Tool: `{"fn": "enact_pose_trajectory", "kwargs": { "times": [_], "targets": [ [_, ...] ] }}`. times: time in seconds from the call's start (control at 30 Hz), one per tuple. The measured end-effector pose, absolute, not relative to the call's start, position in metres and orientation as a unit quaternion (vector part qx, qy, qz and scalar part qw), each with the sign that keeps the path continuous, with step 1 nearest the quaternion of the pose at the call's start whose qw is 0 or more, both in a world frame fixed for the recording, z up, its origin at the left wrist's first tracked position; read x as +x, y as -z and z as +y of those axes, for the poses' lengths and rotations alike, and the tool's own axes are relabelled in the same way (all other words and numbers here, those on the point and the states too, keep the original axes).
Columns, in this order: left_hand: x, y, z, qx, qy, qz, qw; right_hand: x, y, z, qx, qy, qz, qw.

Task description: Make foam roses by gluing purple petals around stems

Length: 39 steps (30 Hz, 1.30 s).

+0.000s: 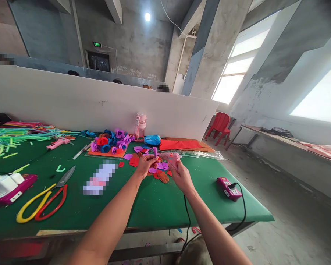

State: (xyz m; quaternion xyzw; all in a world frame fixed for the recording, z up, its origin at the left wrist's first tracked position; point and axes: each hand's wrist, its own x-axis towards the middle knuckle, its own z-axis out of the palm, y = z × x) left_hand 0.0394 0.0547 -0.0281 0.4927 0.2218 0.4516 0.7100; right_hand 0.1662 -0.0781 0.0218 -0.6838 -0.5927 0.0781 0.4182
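Observation:
My left hand [146, 165] is closed on a small rolled purple paper petal [155, 151], which stands upright from the fingertips. In my right hand [182, 175] is a pink hot glue gun [174, 157], its nozzle end pointing left toward the petal. A black cord hangs down below the right wrist. Loose paper petals [162, 176] in purple, red and brown lie on the green table [143, 209] under and beyond both hands. To the left, finished paper flowers [110, 141] in purple, blue and red are heaped on an orange sheet.
Large scissors [51, 195] with yellow and red handles lie at left, near a power strip [12, 187]. A second pink glue gun [58, 142], a pink bottle [140, 127], a blue pouch [152, 140] and red paper [179, 144] are farther back. Another power block [228, 188] sits right.

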Motion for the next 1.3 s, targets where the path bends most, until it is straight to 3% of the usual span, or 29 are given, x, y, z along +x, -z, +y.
{"fn": "enact_pose_trajectory", "kwargs": {
  "times": [1.3],
  "targets": [
    [0.0390, 0.0234, 0.0514, 0.493, -0.443, 0.229, 0.713, 0.1660, -0.0193, -0.0800, -0.675, -0.104, -0.585, 0.437]
  ]
}}
